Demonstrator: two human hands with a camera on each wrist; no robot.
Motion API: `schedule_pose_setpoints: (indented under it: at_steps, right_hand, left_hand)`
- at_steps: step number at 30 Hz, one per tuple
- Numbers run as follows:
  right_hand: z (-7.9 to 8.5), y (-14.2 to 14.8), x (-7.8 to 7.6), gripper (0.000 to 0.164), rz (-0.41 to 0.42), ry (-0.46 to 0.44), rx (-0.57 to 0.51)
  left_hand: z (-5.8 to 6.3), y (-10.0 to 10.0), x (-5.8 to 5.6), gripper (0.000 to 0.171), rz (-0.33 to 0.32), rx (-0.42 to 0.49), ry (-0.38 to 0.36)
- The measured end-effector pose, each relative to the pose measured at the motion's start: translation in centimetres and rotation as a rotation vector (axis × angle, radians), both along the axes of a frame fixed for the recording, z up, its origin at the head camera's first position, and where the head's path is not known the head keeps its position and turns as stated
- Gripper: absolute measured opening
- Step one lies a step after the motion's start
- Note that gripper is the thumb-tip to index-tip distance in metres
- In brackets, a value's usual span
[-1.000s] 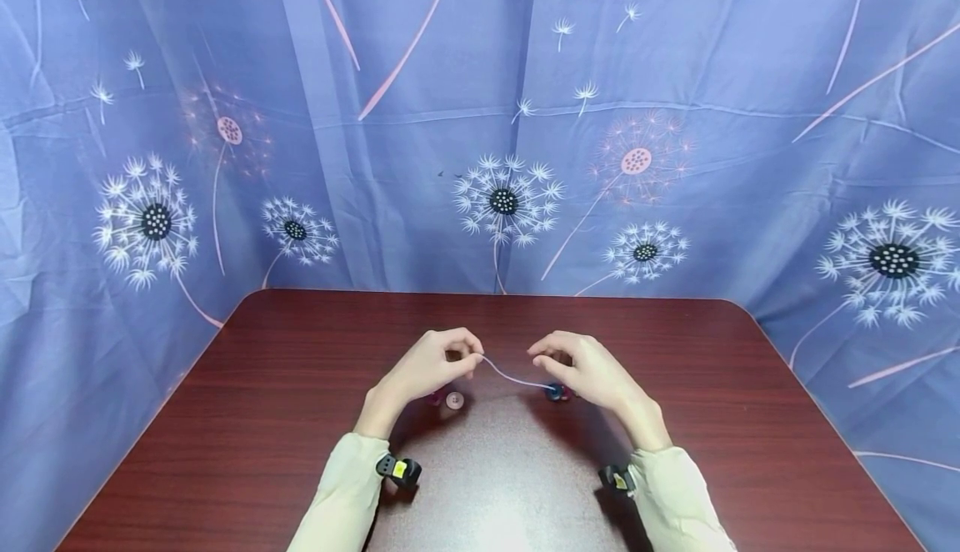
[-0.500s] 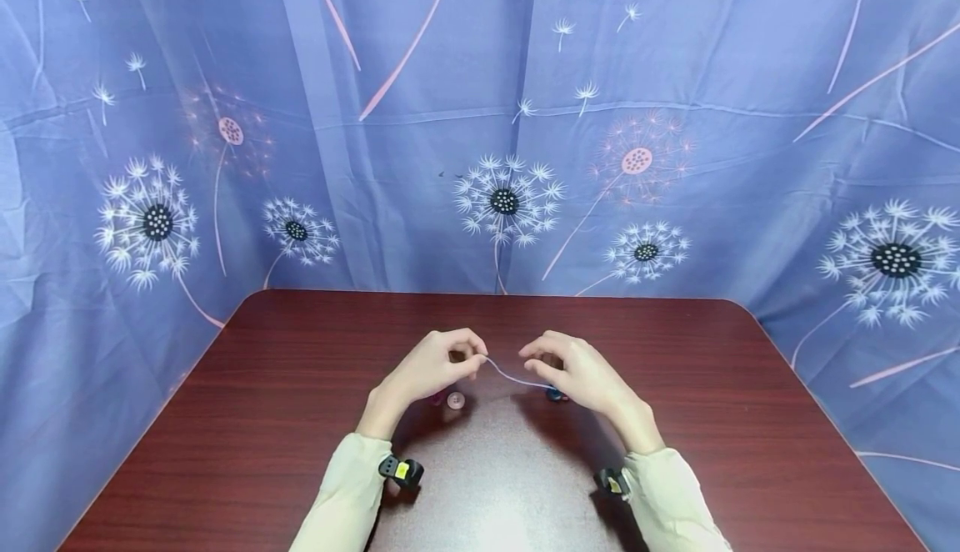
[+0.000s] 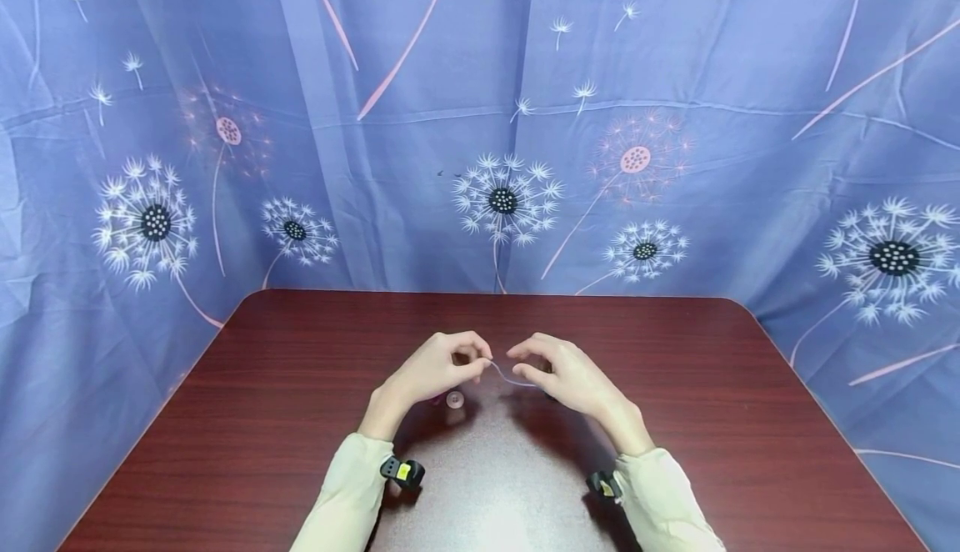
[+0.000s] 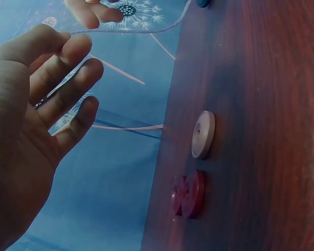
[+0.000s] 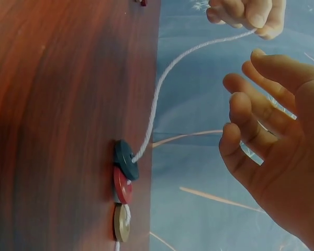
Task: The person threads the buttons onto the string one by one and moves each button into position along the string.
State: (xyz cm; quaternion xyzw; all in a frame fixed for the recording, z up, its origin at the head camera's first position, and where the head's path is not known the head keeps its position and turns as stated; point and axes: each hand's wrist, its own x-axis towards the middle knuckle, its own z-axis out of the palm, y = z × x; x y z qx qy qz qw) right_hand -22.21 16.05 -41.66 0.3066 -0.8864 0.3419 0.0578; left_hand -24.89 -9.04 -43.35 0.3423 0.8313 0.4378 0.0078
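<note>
Hands point(image 3: 433, 368) point(image 3: 573, 375) closer above table point(image 3: 750, 419), blue curtain point(image 3: 405, 202) behind

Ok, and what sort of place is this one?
Probably a curtained-off tabletop recording spot: a blue dandelion-print fabric backdrop hangs behind and beside a glossy reddish-brown wood-grain table, and two small black wrist-worn devices are in view.

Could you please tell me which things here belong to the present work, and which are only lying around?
In the work:
left hand, pinching the white cord
right hand, near the cord, holding nothing
dark blue button, red button and tan button, threaded

Lying around, perhaps spare:
pale button, loose on the table
two dark red buttons, also loose
</note>
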Motion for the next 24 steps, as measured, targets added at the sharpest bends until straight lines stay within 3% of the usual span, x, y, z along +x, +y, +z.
schedule_pose_setpoints:
  at_steps: [7, 14, 24]
  right_hand:
    - [-0.1, -0.6, 0.3, 0.024, -0.004, -0.007, -0.002]
    - [-0.4, -1.6, 0.3, 0.021, -0.006, 0.02, -0.014]
    - [-0.7, -1.9, 0.4, 0.011, -0.026, 0.063, -0.011]
  left_hand:
    - [-0.1, 0.1, -0.1, 0.01, -0.01, 0.011, 0.004]
    - [0.1, 0.2, 0.1, 0.012, -0.02, 0.027, -0.029]
    - [0.2, 0.2, 0.2, 0.005, -0.017, 0.004, -0.01]
